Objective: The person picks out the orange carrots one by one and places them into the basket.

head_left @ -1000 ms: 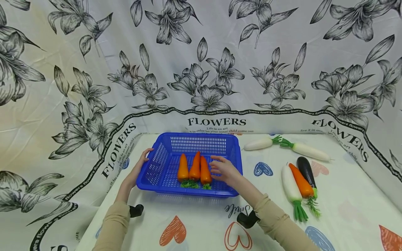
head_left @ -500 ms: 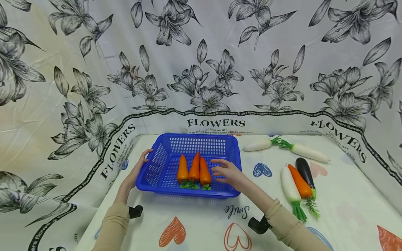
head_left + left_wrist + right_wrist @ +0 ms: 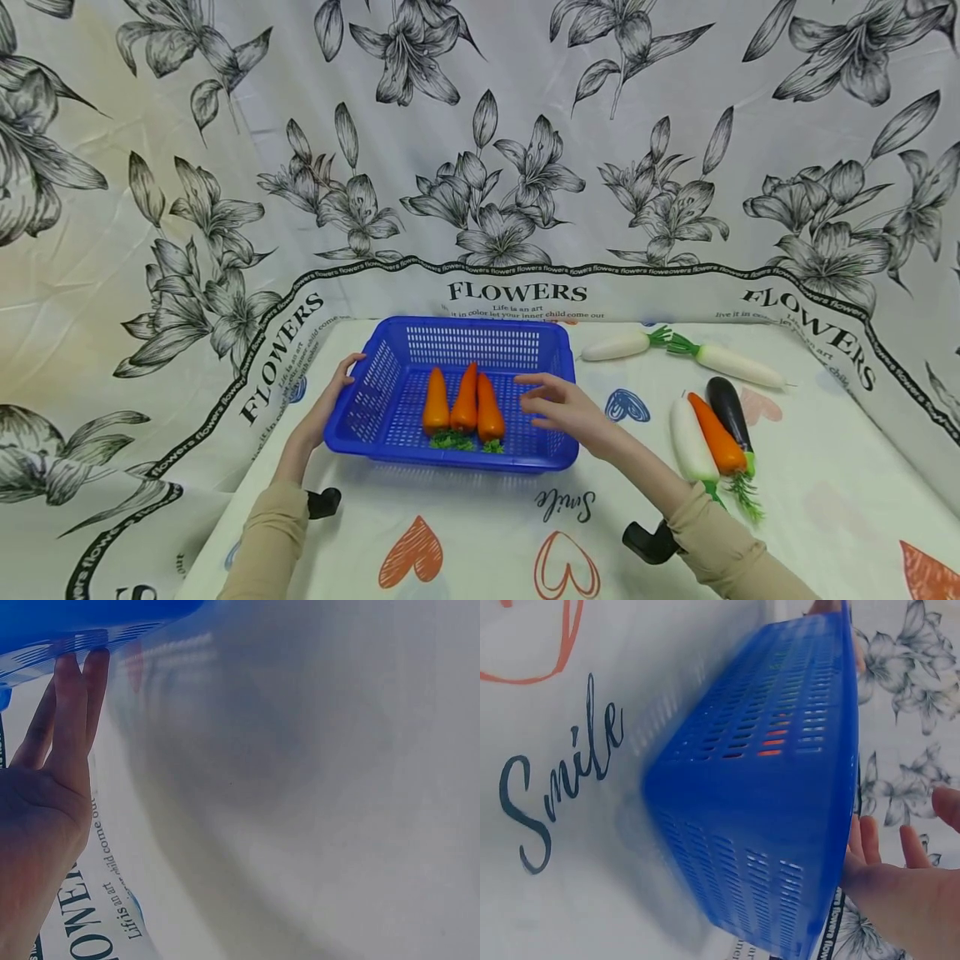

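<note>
In the head view, a blue plastic basket (image 3: pixel 457 461) with slotted walls stands on the table. Three orange carrots (image 3: pixel 465 410) lie side by side in it, their green tops towards the front. My left hand (image 3: pixel 324 410) is at the basket's left side, fingertips at the rim; the left wrist view shows its straight fingers (image 3: pixel 71 712) touching the basket wall from outside. Above the basket's right side hovers my right hand (image 3: pixel 573 417), fingers loosely bent and holding nothing. The right wrist view has part of this hand (image 3: pixel 907 896) beyond the basket's rim.
At the back right lie two white radishes (image 3: pixel 738 367), leaf ends together. Nearer the front right, another white radish (image 3: pixel 688 432), a carrot (image 3: pixel 715 433) and an eggplant (image 3: pixel 727 408) lie close together. A flower-printed cloth (image 3: pixel 495 192) hangs behind the table.
My right hand has drawn back to the right, away from the rightmost carrot in the basket. My left hand and the basket stay in place.
</note>
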Demonstrator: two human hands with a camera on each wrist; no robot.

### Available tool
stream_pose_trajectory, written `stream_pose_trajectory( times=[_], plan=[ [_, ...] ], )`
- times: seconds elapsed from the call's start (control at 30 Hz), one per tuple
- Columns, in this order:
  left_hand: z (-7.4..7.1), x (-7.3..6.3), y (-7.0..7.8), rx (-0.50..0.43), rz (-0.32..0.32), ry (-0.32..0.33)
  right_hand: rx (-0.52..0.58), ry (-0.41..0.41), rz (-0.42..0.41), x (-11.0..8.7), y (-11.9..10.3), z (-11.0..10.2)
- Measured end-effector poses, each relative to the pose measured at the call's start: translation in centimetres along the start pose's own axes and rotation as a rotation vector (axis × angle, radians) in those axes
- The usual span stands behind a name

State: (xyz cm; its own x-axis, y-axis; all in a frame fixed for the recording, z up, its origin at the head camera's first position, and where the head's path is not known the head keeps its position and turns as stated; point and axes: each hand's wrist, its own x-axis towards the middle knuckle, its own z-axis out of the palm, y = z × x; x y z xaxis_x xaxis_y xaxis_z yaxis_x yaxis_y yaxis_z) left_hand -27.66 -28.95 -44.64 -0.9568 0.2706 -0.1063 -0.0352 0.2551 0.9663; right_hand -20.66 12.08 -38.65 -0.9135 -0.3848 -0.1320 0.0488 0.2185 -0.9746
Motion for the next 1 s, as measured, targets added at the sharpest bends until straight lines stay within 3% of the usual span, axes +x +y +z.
stream_pose_trajectory(
  times=[0.37,0.73,1.0],
  plan=[
    [-0.1,0.2,0.0,0.0,0.011,0.001,-0.055,0.005,-0.061,-1.3,0.2,-2.1],
    [-0.2,0.2,0.0,-0.004,0.009,0.001,-0.071,0.144,-0.023,-3.2,1.2,-4.5],
    [-0.1,0.1,0.0,-0.001,0.001,0.002,-0.144,0.187,-0.005,-4.3,3.2,-7.7]
  ],
)
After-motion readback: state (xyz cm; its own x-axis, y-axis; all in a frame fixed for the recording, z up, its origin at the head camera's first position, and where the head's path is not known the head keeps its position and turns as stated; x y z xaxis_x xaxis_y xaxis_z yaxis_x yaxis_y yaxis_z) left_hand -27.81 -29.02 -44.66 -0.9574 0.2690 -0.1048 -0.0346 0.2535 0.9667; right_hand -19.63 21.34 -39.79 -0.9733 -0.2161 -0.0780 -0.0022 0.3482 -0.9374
